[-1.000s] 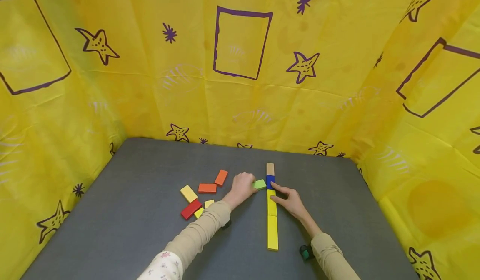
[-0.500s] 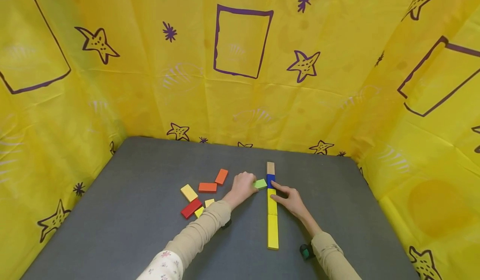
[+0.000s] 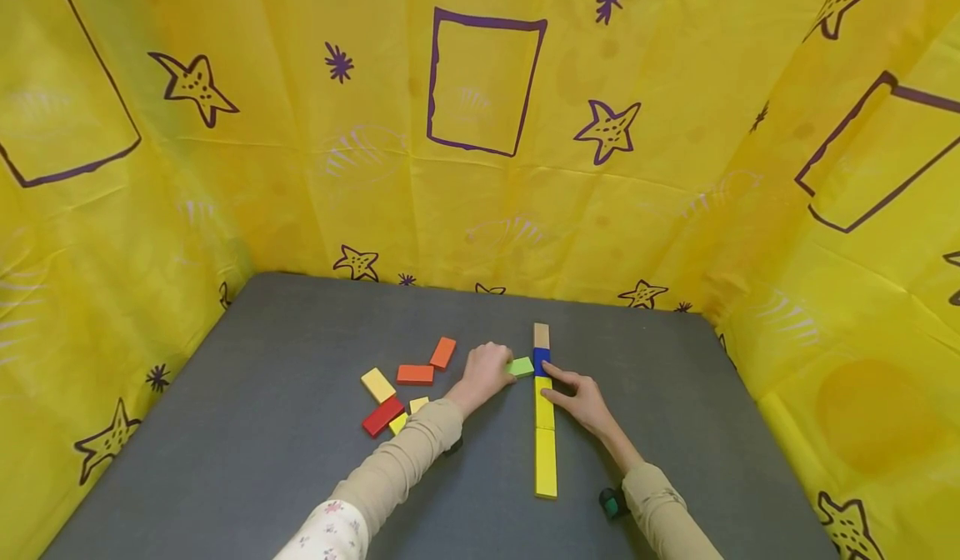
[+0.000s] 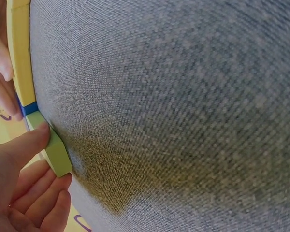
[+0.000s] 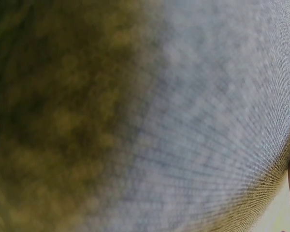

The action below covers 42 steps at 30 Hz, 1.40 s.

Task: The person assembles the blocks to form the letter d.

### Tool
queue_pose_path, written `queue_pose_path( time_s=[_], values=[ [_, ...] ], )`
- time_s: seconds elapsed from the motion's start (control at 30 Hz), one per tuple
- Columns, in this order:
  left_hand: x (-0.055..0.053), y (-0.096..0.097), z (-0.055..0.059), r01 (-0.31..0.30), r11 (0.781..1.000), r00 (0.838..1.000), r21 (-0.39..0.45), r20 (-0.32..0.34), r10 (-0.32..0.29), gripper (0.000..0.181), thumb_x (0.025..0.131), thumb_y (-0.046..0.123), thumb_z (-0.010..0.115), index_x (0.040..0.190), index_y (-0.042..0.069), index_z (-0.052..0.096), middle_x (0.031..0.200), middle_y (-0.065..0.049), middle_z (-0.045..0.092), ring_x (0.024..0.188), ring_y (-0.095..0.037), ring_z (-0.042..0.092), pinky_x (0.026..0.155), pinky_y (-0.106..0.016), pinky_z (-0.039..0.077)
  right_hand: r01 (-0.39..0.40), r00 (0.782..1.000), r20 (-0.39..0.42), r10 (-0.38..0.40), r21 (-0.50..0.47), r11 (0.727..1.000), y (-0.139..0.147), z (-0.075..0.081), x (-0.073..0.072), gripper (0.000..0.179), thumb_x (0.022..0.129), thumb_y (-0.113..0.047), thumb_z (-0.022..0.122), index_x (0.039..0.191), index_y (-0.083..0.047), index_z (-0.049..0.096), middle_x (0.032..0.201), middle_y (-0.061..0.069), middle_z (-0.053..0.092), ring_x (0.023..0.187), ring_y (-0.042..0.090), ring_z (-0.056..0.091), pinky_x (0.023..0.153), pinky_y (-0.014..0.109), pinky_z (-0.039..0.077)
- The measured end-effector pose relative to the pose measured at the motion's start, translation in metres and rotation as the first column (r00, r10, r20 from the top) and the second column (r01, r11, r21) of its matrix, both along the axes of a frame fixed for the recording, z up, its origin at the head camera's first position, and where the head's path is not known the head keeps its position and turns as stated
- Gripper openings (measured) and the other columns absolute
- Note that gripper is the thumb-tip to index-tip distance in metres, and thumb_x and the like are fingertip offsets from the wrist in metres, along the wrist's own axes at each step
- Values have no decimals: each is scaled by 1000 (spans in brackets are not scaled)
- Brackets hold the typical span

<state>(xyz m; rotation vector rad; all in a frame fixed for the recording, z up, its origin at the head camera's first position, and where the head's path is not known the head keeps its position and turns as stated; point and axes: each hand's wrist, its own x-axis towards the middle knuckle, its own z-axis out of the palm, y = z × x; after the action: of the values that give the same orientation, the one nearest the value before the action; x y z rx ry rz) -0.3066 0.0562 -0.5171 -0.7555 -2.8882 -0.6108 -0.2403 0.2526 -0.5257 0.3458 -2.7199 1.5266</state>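
In the head view my left hand [image 3: 486,374] pinches a light green block [image 3: 521,367] on the table. The left wrist view shows the thumb on top of that green block [image 4: 58,152], the fingers under its other side, and its far end against the row beside the blue block [image 4: 29,108]. The row runs away from me: two long yellow blocks [image 3: 545,462], a blue block [image 3: 542,362] and a plain wood block [image 3: 542,335]. From the right, my right hand [image 3: 585,403] touches it with extended fingers, index at the blue block and thumb at the farther yellow one.
Left of my left hand lie two orange blocks [image 3: 415,375], a pale yellow block [image 3: 378,385] and a red block [image 3: 383,417]. More yellow pieces [image 3: 398,423] are partly covered by my left sleeve. Yellow patterned cloth [image 3: 480,210] walls the grey table [image 3: 300,477].
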Motion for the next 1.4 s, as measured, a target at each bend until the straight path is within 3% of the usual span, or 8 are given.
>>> queue_pose_path(
  time_s=[0.27,0.53,1.0,1.4],
  values=[
    [0,0,0,4,1000,1000,-1,4,-4,18,73,23,81,72,9,69,60,4,55,55,-9,41,53,-24,33,-16,1000,14,16,8,1000,-2,8,3,50,87,-9,66,133,0,51,136,20,51,127,40,47,104,56,34],
    [-1,-1,1,20,1000,1000,-10,11,-20,17,74,22,80,78,9,72,67,2,63,57,-9,44,54,-24,36,-6,1000,17,6,1,1000,-3,10,4,49,87,-9,67,133,0,52,135,20,52,126,41,48,104,58,33],
    [-2,0,2,25,999,1000,-20,13,-25,17,74,22,80,80,9,71,70,1,65,58,-9,46,56,-24,39,-4,1000,17,4,-8,1000,-2,9,4,50,86,-9,67,133,-1,52,135,20,52,126,41,48,104,57,33],
    [0,-8,5,32,999,998,9,63,-32,38,72,32,82,100,9,72,88,-2,71,70,-12,58,63,-28,47,-5,1000,18,5,-4,1000,-1,6,3,50,87,-9,66,133,0,51,137,20,50,128,40,46,105,58,32]
  ],
)
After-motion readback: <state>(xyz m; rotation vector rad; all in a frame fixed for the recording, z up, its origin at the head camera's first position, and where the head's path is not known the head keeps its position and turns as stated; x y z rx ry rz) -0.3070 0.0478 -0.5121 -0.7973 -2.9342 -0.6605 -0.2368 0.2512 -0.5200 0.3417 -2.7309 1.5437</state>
